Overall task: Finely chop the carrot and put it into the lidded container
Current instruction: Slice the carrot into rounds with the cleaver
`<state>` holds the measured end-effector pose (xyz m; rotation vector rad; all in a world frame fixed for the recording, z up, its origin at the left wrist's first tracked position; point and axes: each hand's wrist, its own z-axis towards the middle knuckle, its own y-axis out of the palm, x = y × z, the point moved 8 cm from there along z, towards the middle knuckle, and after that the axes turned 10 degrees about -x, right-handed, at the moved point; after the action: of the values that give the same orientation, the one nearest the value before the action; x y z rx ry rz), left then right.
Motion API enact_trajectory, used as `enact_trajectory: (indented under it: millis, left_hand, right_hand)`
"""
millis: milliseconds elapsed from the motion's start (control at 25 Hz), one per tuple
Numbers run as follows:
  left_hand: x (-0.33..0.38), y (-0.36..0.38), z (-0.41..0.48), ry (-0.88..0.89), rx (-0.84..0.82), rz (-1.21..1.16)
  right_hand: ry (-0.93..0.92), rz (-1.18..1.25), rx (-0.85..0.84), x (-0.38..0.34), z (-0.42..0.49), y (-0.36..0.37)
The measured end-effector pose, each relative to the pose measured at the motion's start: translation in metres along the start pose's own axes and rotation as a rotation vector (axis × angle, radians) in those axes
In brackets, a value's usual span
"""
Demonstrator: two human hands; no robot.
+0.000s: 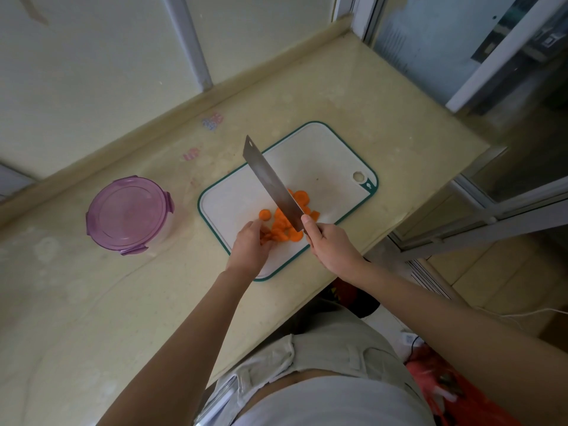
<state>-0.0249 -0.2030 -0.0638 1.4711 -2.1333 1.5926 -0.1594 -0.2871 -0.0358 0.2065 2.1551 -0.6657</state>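
Note:
Several orange carrot slices [281, 224] lie in a loose pile on a white cutting board [322, 155] with a green rim. My left hand [250, 247] rests on the near side of the pile, fingers curled over some slices. My right hand [330, 245] grips the handle of a cleaver [272, 182], whose broad steel blade is raised above the slices and points away to the upper left. A round clear container with a purple clip-on lid [127, 212] stands closed on the counter, left of the board.
The beige stone counter [353, 96] runs to a raised back ledge along the wall and ends at an edge just right of the board. A glass sliding door frame stands at the right. Faint stickers mark the counter behind the board.

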Motion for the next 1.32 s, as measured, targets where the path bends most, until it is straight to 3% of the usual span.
enact_trajectory:
  millis: [360, 600, 720, 880, 1160, 1320]
  left_hand:
    - [-0.035, -0.006, -0.014, -0.209, 0.126, -0.309]
    - [-0.030, -0.014, -0.026, -0.190, 0.202, -0.178]
    - [-0.015, -0.018, -0.029, -0.073, 0.245, 0.034]
    - [-0.002, -0.011, -0.013, -0.040, 0.166, 0.282]
    - [-0.001, -0.006, -0.009, -0.026, 0.150, 0.307]
    - [-0.010, -0.028, -0.019, -0.020, 0.297, 0.128]
  right_hand:
    - [0.005, -0.068, -0.076, -0.004, -0.005, 0.032]
    - [-0.001, -0.130, -0.081, -0.008, -0.008, 0.040]
    - [0.011, -0.126, -0.070, -0.006, -0.007, 0.040]
    - [0.031, -0.117, -0.069, -0.002, -0.006, 0.039]
    - [0.048, -0.114, -0.069, -0.003, -0.007, 0.038]
    - [0.050, -0.107, -0.065, -0.004, -0.009, 0.039]
